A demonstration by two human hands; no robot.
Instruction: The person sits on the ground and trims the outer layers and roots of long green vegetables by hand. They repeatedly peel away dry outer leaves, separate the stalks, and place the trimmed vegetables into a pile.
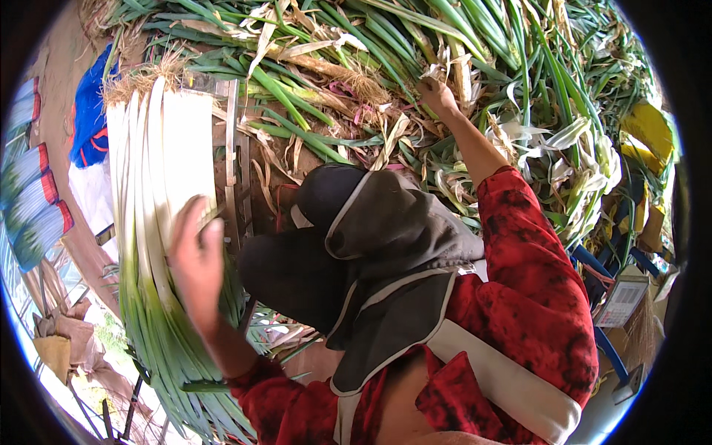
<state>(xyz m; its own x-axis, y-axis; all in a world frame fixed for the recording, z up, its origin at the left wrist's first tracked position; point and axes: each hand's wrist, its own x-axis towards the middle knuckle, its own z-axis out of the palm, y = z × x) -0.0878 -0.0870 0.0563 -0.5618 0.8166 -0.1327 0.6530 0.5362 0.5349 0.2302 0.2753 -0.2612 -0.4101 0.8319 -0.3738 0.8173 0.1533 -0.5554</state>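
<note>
My left hand, blurred by motion, is above the right side of a row of trimmed long green onions. Its thumb and fingers curve toward each other; something small and dark shows between them, too unclear to name. The onions lie side by side, with roots at the far end, white shanks in bright light and green leaves toward me. My right hand reaches forward into a heap of untrimmed green onions. Its fingers are curled by dry, pale outer leaves, and their tips are hidden, so its hold is unclear.
A metal rack runs along the trimmed row. Peeled leaves pile up on the right, near a blue-framed stand. Several red-banded bundles lie at far left, beyond a blue net bag. My knees are between both hands.
</note>
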